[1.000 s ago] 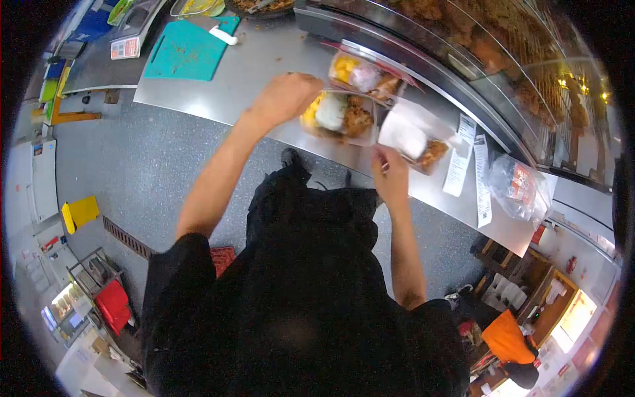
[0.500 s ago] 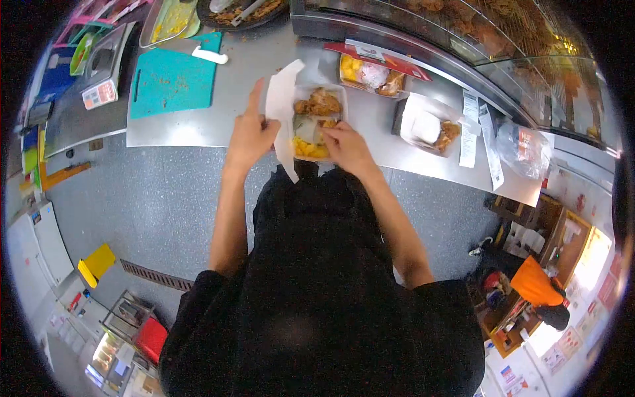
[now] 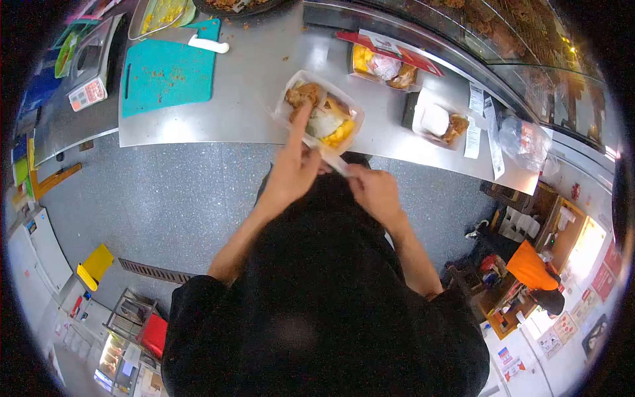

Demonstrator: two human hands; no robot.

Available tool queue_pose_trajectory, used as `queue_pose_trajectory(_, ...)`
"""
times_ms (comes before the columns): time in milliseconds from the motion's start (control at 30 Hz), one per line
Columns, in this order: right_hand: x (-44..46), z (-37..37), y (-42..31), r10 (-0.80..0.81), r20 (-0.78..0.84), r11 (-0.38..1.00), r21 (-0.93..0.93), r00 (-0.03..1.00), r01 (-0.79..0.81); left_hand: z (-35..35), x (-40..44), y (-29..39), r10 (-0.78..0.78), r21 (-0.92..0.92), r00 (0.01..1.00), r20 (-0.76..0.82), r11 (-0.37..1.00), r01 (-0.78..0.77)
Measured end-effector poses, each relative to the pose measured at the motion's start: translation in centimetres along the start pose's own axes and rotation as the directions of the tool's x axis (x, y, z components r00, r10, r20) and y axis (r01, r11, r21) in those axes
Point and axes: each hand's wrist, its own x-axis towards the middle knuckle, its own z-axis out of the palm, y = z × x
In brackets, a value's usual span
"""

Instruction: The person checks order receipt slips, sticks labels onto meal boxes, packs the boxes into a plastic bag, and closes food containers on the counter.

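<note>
A pale cardboard food box [image 3: 358, 106] sits turned at an angle at the counter's front edge. Pieces of fried chicken [image 3: 303, 94], a white portion [image 3: 325, 124] and yellow chunks [image 3: 340, 134] lie in it. My left hand [image 3: 291, 173] is at its near left side, index finger stretched over the chicken, thumb and other fingers closed around the lid flap. With fingers pinched, my right hand [image 3: 378, 192] grips the flap's [image 3: 336, 163] right end. Part of the flap is hidden behind my hands.
A teal cutting board [image 3: 169, 76] with a white-handled knife [image 3: 208, 44] lies to the left. Two filled food boxes [image 3: 385, 67] [image 3: 440, 124], receipts [image 3: 471, 141] and a plastic bag [image 3: 526, 145] are on the right. A glass display cabinet [image 3: 529, 83] borders the back. A person in orange [image 3: 532, 264] is far right.
The food box has turned, its flap swinging from the left side to the near side. My left hand moved right and nearer; my right hand left the food and took the flap.
</note>
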Motion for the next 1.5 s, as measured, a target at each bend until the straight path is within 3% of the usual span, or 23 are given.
queue_pose_trajectory(67, 0.6, -0.5, 1.3, 0.113, -0.172, 0.994, 0.015, 0.979, -0.112, 0.1, -0.3, -0.4, 0.025, -0.124, 0.999, 0.037, 0.992, -0.02)
queue_pose_trajectory(167, 3.2, 0.1, 3.3, 0.254, -0.456, 0.963, 0.203, 0.853, -0.178, -4.1, 2.1, -4.5, 0.342, 0.457, 0.922, -0.182, 0.859, -0.228)
queue_pose_trajectory(200, 4.4, 1.2, 4.3, 0.268, -0.491, 0.954, 0.253, 0.829, -0.16, -5.2, 2.9, -4.8, 0.248, 0.365, 0.908, -0.337, 0.924, -0.116)
queue_pose_trajectory(300, 6.8, 5.1, 6.2, 0.34, -0.508, 0.908, 0.396, 0.791, -0.135, -8.2, 5.7, -6.5, 0.17, 0.743, 0.962, -0.215, 0.668, 0.048)
queue_pose_trajectory(367, 7.6, 6.2, 6.5, 0.41, -0.408, 0.853, 0.489, 0.816, -0.184, -9.1, 6.7, -9.4, 0.256, 0.765, 0.963, -0.084, 0.635, -0.102)
queue_pose_trajectory(400, 8.0, 6.7, 7.2, 0.453, -0.299, 0.738, 0.654, 0.84, -0.165, -9.3, 7.1, -10.2, 0.295, 0.769, 0.955, -0.018, 0.615, -0.176)
queue_pose_trajectory(467, 7.8, 6.1, 7.5, 0.443, -0.279, 0.559, 0.829, 0.852, -0.02, -6.8, 6.0, -8.1, 0.19, 0.301, 0.969, -0.156, 0.944, -0.137)
queue_pose_trajectory(500, 7.7, 5.8, 7.4, 0.434, -0.269, 0.45, 0.892, 0.86, 0.052, -5.9, 5.6, -7.3, 0.111, 0.017, 0.975, -0.195, 0.994, -0.11)
queue_pose_trajectory(533, 7.6, 5.2, 6.9, 0.436, -0.265, 0.439, 0.897, 0.86, 0.054, -6.1, 5.9, -7.8, 0.131, 0.054, 0.964, -0.23, 0.991, -0.122)
queue_pose_trajectory(633, 8.4, 5.5, 7.8, 0.404, -0.271, 0.524, 0.852, 0.874, 0.022, -6.2, 5.6, -8.4, 0.108, 0.204, 0.953, -0.284, 0.978, -0.05)
queue_pose_trajectory(700, 8.8, 4.3, 7.2, 0.412, -0.195, 0.668, 0.728, 0.89, -0.15, -6.4, 6.5, -7.4, 0.007, 0.354, 0.964, -0.268, 0.931, 0.091)
queue_pose_trajectory(733, 9.1, 3.6, 6.7, 0.422, -0.16, 0.728, 0.646, 0.893, -0.229, -6.6, 7.3, -7.1, 0.036, 0.489, 0.972, -0.232, 0.868, 0.084)
queue_pose_trajectory(800, 9.9, 4.1, 6.3, 0.355, -0.317, 0.832, 0.536, 0.879, -0.143, -6.8, 8.3, -6.7, 0.07, 0.722, 0.987, -0.148, 0.69, 0.059)
queue_pose_trajectory(833, 10.1, 4.4, 6.2, 0.314, -0.389, 0.875, 0.473, 0.866, -0.104, -6.5, 8.1, -6.9, 0.102, 0.742, 0.983, -0.15, 0.669, 0.044)
queue_pose_trajectory(933, 10.9, 4.8, 7.0, 0.34, -0.297, 0.893, 0.399, 0.892, -0.208, -6.4, 9.6, -9.0, 0.194, 0.802, 0.972, -0.135, 0.597, -0.008)
queue_pose_trajectory(1000, 11.8, 5.7, 8.3, 0.33, -0.197, 0.933, 0.217, 0.923, -0.287, -7.2, 11.0, -11.5, 0.197, 0.836, 0.976, -0.092, 0.548, -0.032)
queue_pose_trajectory(1100, 11.9, 5.0, 8.3, 0.309, -0.242, 0.946, -0.017, 0.92, -0.323, -7.6, 10.9, -8.2, 0.016, 0.797, 0.999, -0.028, 0.603, 0.012)
queue_pose_trajectory(1133, 12.5, 3.9, 7.4, 0.29, -0.297, 0.941, -0.083, 0.91, -0.327, -7.2, 11.4, -7.2, 0.268, 0.778, 0.961, -0.071, 0.618, -0.115)
queue_pose_trajectory(1200, 13.6, 2.6, 5.1, -0.001, -0.585, 1.0, -0.02, 0.811, -0.013, -5.4, 11.5, -6.2, 0.68, 0.75, 0.712, -0.174, 0.56, -0.352)
queue_pose_trajectory(1233, 14.1, 2.5, 4.5, -0.125, -0.707, 0.989, -0.029, 0.696, 0.148, -5.1, 12.1, -6.8, 0.692, 0.741, 0.707, -0.146, 0.55, -0.386)
queue_pose_trajectory(1267, 14.9, 3.4, 5.2, -0.207, -0.718, 0.973, -0.078, 0.665, 0.219, -4.8, 13.1, -7.9, 0.704, 0.73, 0.7, -0.117, 0.539, -0.419)
queue_pose_trajectory(1367, 15.6, 5.4, 7.1, -0.237, -0.729, 0.964, -0.097, 0.642, 0.246, -4.6, 14.3, -10.5, 0.689, 0.704, 0.718, -0.1, 0.559, -0.438)
queue_pose_trajectory(1500, 15.1, 5.7, 6.7, -0.132, -0.726, 0.982, -0.005, 0.675, 0.186, -4.2, 13.0, -9.1, 0.59, 0.67, 0.795, -0.139, 0.648, -0.364)
